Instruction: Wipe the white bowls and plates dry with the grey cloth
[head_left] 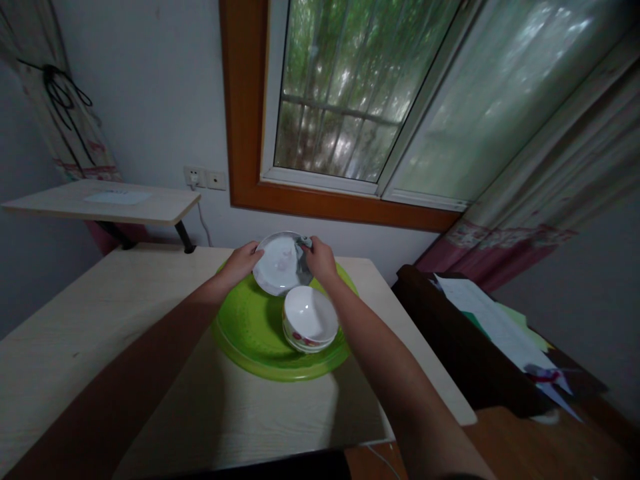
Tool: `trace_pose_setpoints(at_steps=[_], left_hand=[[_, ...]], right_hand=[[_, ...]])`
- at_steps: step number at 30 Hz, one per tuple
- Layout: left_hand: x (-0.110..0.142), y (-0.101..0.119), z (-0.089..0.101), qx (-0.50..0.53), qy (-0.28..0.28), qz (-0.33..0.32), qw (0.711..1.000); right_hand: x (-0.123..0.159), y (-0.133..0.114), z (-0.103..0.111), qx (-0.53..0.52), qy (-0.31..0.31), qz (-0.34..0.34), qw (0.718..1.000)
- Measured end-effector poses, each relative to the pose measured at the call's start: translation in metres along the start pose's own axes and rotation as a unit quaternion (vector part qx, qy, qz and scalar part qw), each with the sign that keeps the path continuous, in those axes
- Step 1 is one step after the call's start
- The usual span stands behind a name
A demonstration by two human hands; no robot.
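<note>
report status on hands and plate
Left hand gripping plate. Right hand holding grey cloth at plate. Plate over far side of green tray. Stacked bowls close, in tray.

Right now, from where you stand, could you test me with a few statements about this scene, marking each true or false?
1. A white plate is between the left hand and the right hand. True.
2. The right hand is empty. False: it holds a grey cloth.
3. Bowls are stacked in the tray. True.
4. The tray is red. False: it is green.
5. A window is beyond the table. True.
</note>
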State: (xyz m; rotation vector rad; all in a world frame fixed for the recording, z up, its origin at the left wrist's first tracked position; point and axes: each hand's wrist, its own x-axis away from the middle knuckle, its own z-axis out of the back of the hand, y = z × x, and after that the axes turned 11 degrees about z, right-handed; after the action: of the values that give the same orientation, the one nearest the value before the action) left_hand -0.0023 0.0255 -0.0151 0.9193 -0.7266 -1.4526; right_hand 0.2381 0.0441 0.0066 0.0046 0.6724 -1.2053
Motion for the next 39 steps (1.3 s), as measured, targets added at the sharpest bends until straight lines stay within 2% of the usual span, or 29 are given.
trace_pose_setpoints(at_steps=[2,6,10,12,15,18,24,29,37,39], left_hand=[[0.001,0.001,0.001,-0.030,-0.003,-0.020,0.999],[0.006,0.008,0.003,-0.114,0.039,-0.058,0.991],[0.015,0.019,0.003,-0.231,0.066,-0.124,0.963],[0.020,0.024,0.003,-0.290,0.071,-0.118,0.947],[0.025,0.029,0.002,-0.342,0.079,-0.100,0.931],[0.029,0.034,0.000,-0.350,0.098,-0.088,0.927],[0.029,0.039,0.001,-0.334,0.154,-0.058,0.928],[0.022,0.032,0.006,-0.280,0.193,-0.026,0.940],[0.015,0.023,0.013,-0.206,0.238,0.008,0.949],[0.014,0.022,0.013,-0.200,0.230,0.022,0.952]], right_hand=[[0.003,-0.009,0.005,0.025,-0.014,0.034,0.999],[0.010,-0.028,0.013,0.081,-0.052,0.099,0.990],[0.015,-0.042,0.017,0.127,-0.104,0.182,0.970],[0.017,-0.045,0.017,0.135,-0.120,0.202,0.963],[0.017,-0.046,0.017,0.124,-0.127,0.192,0.965],[0.014,-0.042,0.015,0.092,-0.110,0.175,0.974],[0.005,-0.030,0.007,-0.028,-0.041,0.155,0.987],[0.001,-0.023,0.004,-0.104,-0.008,0.105,0.989],[-0.001,-0.020,0.002,-0.111,-0.023,0.054,0.992],[-0.001,-0.021,0.002,-0.098,-0.028,0.054,0.993]])
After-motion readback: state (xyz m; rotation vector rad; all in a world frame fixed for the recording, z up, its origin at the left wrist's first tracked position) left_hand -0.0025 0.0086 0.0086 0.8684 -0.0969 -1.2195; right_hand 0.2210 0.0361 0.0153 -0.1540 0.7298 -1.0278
